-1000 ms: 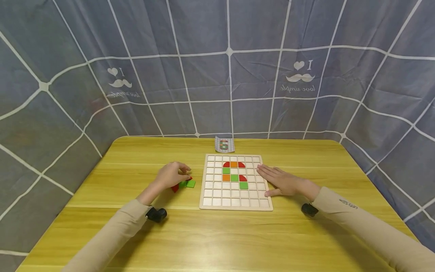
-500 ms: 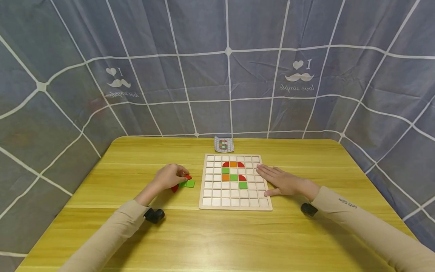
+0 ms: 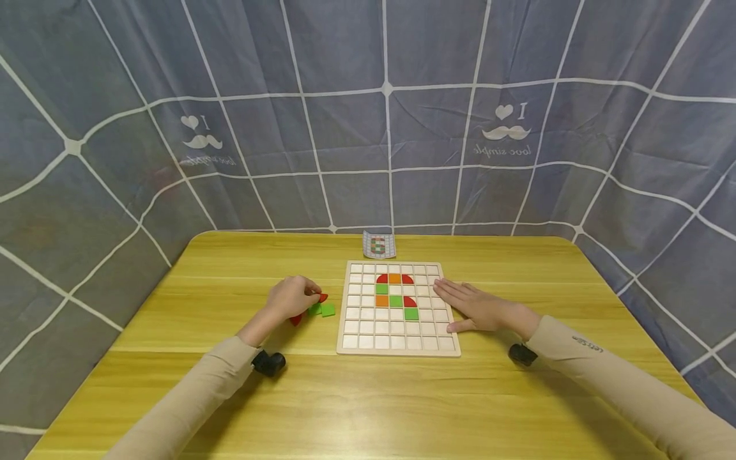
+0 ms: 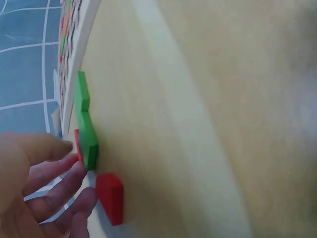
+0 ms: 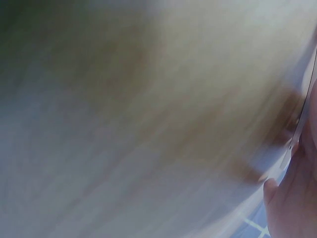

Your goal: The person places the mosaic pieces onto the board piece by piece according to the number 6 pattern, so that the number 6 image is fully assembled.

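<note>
My left hand [image 3: 292, 298] is left of the pegless wooden grid board [image 3: 359, 344], thumb and fingertips pinching a red tile [image 3: 324, 297]. In the left wrist view that red tile [image 4: 78, 144] shows as a thin edge between thumb and fingers, mostly hidden. Close against it lie two green tiles [image 3: 328, 310], touching end to end. Another red tile [image 4: 110, 197] lies nearer the wrist, under the curled fingers. My right hand [image 3: 474, 305] rests flat with straight fingers on the board's right edge. Red, orange and green tiles [image 3: 396, 300] sit in the board's middle cells.
A small pattern card [image 3: 379, 245] with a coloured figure on a grid lies behind the board. The yellow wooden table [image 3: 368, 402] runs back to a grey-blue curtain [image 3: 431, 128] with white lines.
My left hand has shifted slightly right, and the red tile at its fingertips has moved a little away. The two green tiles have slid slightly right. My right hand has stayed in place.
</note>
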`<act>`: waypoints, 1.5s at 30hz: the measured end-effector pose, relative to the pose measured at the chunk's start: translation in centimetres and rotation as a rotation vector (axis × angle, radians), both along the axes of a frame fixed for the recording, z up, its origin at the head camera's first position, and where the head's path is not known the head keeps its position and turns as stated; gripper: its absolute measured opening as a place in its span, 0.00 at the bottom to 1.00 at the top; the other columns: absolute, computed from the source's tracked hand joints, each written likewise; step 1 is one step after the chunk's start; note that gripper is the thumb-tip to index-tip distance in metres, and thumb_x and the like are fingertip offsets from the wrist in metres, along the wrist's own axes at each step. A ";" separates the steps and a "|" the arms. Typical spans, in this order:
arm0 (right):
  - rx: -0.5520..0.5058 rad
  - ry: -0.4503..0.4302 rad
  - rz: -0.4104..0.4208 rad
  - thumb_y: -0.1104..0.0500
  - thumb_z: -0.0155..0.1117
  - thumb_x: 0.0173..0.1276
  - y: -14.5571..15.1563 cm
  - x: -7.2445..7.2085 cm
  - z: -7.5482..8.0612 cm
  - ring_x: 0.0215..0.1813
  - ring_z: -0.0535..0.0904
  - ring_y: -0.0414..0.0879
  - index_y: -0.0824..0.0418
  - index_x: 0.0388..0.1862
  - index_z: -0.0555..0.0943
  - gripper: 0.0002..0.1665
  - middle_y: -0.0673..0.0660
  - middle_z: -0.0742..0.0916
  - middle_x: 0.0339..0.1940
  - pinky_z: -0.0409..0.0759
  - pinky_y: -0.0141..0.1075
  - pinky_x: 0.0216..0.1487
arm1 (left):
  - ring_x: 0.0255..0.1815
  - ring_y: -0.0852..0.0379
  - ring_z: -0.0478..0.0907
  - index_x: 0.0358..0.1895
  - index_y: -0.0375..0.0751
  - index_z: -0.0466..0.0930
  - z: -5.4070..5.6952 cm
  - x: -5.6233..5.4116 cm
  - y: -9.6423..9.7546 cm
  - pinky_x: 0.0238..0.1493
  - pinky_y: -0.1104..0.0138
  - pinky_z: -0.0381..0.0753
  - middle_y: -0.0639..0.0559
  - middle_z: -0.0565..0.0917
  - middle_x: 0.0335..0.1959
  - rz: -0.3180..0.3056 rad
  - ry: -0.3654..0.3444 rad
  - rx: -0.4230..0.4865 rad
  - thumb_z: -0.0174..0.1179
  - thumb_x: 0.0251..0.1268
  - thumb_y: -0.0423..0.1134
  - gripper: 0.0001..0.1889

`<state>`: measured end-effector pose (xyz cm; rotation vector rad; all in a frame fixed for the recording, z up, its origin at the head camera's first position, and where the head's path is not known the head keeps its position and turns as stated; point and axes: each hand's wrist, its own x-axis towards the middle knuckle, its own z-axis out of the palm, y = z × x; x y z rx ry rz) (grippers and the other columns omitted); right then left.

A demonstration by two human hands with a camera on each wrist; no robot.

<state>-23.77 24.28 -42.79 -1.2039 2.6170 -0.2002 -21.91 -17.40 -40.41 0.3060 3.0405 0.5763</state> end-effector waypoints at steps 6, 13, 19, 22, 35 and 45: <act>0.001 0.004 -0.001 0.36 0.49 0.71 0.1 -0.1 -0.1 0.79 0.42 0.61 0.65 0.78 0.43 0.52 0.64 0.47 0.80 0.46 0.59 0.74 | 0.35 0.55 0.82 0.48 0.42 0.86 0.2 -0.2 -0.1 0.32 0.65 0.75 0.48 0.88 0.38 -0.041 -0.031 0.011 0.63 0.62 0.42 0.13; 0.000 -0.003 -0.004 0.36 0.50 0.70 0.1 -0.1 0.1 0.79 0.43 0.61 0.65 0.78 0.44 0.52 0.64 0.48 0.80 0.47 0.60 0.74 | 0.29 0.58 0.80 0.45 0.46 0.87 0.0 -0.3 0.5 0.24 0.68 0.71 0.50 0.88 0.37 0.008 -0.002 -0.013 0.67 0.56 0.44 0.14; -0.001 -0.014 -0.004 0.36 0.50 0.70 0.0 -0.1 0.2 0.79 0.42 0.61 0.65 0.78 0.44 0.52 0.64 0.48 0.80 0.47 0.60 0.74 | 0.25 0.59 0.78 0.43 0.45 0.88 -0.5 -0.5 0.9 0.23 0.68 0.69 0.51 0.88 0.34 0.039 0.037 -0.016 0.68 0.56 0.47 0.14; -0.001 -0.019 -0.005 0.36 0.50 0.70 -0.1 0.0 0.2 0.80 0.42 0.61 0.65 0.78 0.43 0.52 0.64 0.47 0.80 0.46 0.60 0.74 | 0.26 0.59 0.78 0.43 0.44 0.88 -0.5 -0.6 0.8 0.24 0.68 0.69 0.52 0.88 0.34 0.036 0.035 -0.018 0.69 0.55 0.49 0.16; -0.004 0.008 0.019 0.38 0.51 0.71 -0.3 0.1 0.6 0.79 0.44 0.62 0.66 0.78 0.45 0.51 0.65 0.49 0.79 0.48 0.61 0.73 | 0.34 0.57 0.82 0.43 0.43 0.88 0.1 -0.9 0.2 0.28 0.67 0.71 0.50 0.89 0.38 0.036 -0.037 0.026 0.71 0.52 0.44 0.15; 0.002 -0.002 0.016 0.39 0.51 0.71 -0.2 0.1 0.4 0.79 0.43 0.62 0.67 0.78 0.45 0.51 0.65 0.48 0.79 0.47 0.61 0.74 | 0.35 0.55 0.83 0.40 0.43 0.89 -0.1 -0.6 0.4 0.29 0.67 0.73 0.51 0.89 0.36 0.016 0.035 0.021 0.71 0.49 0.45 0.14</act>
